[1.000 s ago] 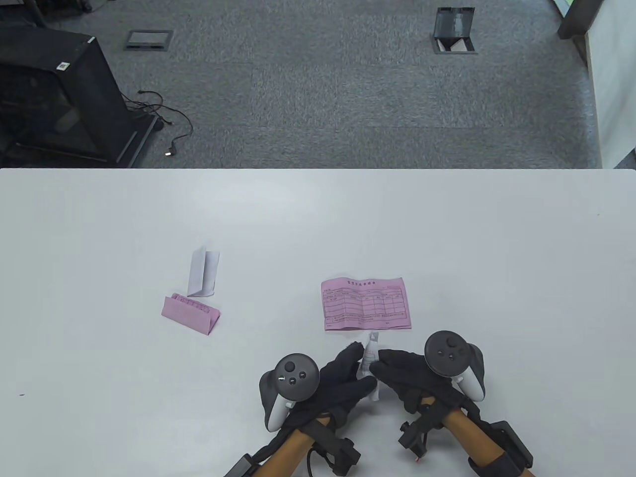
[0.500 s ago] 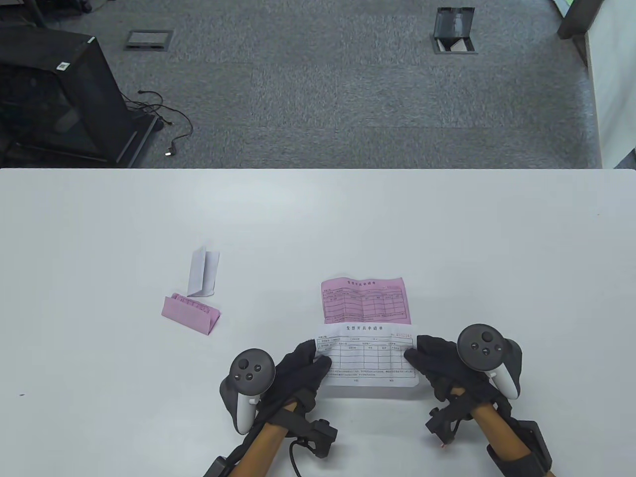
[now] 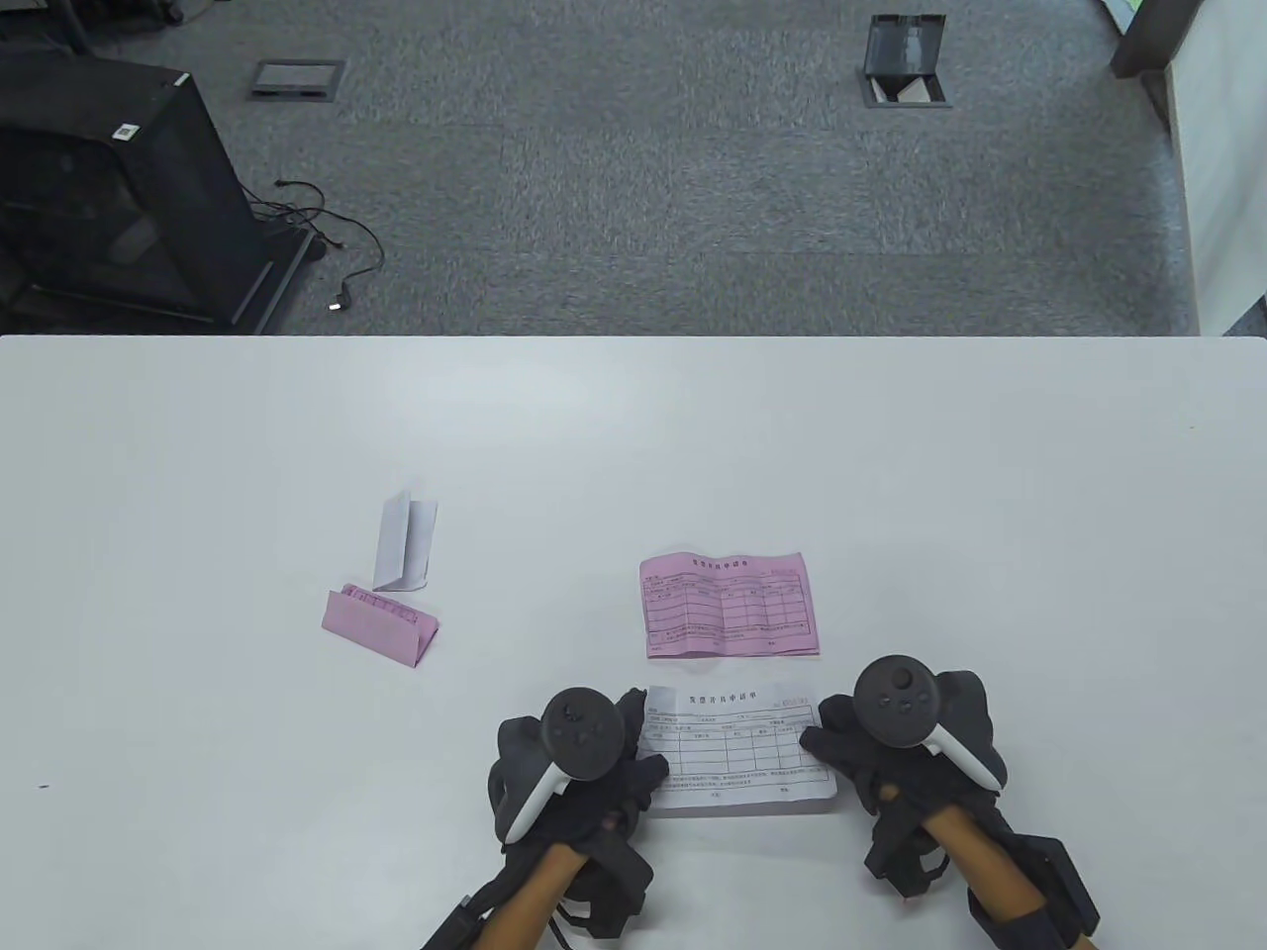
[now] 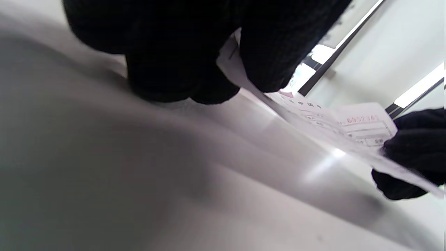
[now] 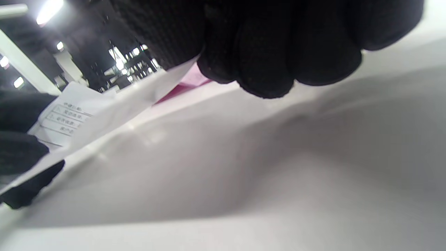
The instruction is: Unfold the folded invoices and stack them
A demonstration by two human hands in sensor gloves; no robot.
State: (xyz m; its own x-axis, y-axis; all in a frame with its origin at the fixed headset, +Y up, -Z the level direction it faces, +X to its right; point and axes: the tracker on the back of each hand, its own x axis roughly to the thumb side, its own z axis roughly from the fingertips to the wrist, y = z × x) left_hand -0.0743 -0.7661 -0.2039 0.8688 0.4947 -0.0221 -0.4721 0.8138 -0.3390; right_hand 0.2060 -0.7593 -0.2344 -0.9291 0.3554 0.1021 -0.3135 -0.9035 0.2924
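near the front edge of the table [image 3: 633,435], i hold the white invoice [image 3: 734,747] opened flat between both hands. my left hand [image 3: 604,767] pinches its left edge; the left wrist view shows the sheet [image 4: 334,129] clamped between thumb and fingers [image 4: 271,52]. my right hand [image 3: 871,742] grips the right edge, and the right wrist view shows the paper [image 5: 115,101] passing up between that hand's fingers [image 5: 264,59]. both wrist views show the sheet lifted off the table surface, sloping, with a shadow under it. its printed side faces up, a ruled form with a red number at the upper right corner.

just beyond the white invoice lies the pink invoice [image 3: 730,604], unfolded and flat on the table, printed side up. the two sheets are close but do not overlap in the table view; a narrow strip of table shows between them. a sliver of pink [image 5: 188,83] shows behind the white sheet in the right wrist view.

well to the left, two folded invoices sit on the table: a folded white invoice [image 3: 404,544] standing partly open, and a folded pink invoice [image 3: 381,623] touching or just in front of it; i cannot tell which.

beyond the table's far edge, on the grey carpet, stand a black cabinet [image 3: 109,188] with a loose cable [image 3: 337,247], and two floor boxes [image 3: 903,71].
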